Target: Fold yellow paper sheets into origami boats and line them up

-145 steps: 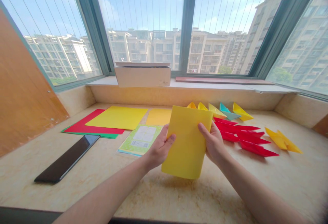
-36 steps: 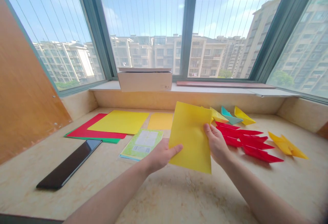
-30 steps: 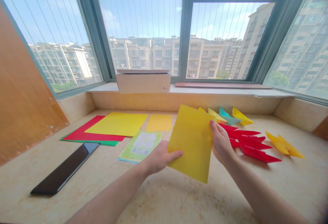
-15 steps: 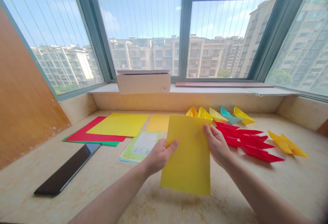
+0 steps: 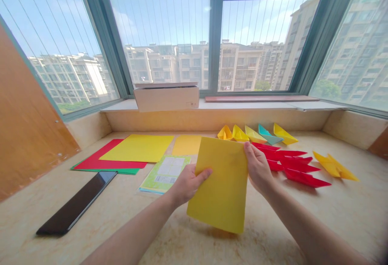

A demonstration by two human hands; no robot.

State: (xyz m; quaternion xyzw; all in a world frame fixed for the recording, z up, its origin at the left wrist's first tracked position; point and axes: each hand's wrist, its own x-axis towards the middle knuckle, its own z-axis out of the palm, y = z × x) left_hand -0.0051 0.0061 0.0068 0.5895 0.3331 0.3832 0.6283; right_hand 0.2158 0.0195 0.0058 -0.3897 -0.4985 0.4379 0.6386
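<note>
A yellow sheet of paper point(image 5: 220, 188) is held up above the counter, slightly tilted. My left hand point(image 5: 189, 182) grips its left edge, thumb on the front face and the other fingers largely behind. At the upper right corner my right hand point(image 5: 257, 166) pinches the sheet, with its fingers behind. Beyond my right hand lie several red paper boats point(image 5: 300, 164), and a yellow-orange folded paper piece point(image 5: 336, 166) is to their right. In a row behind the sheet stand several yellow paper boats point(image 5: 241, 133) and a blue one point(image 5: 269, 135).
Yellow point(image 5: 139, 148), red point(image 5: 115, 160) and green sheets overlap at the left, beside a pale orange sheet point(image 5: 185, 144). A green printed packet point(image 5: 162, 174) lies near my left hand. A black phone point(image 5: 79, 204) sits front left. On the windowsill stands a white box point(image 5: 166, 98).
The yellow sheet tilts a little more, its lower edge slanting down to the right. Both hands keep their hold. The view has shifted slightly to the right.
</note>
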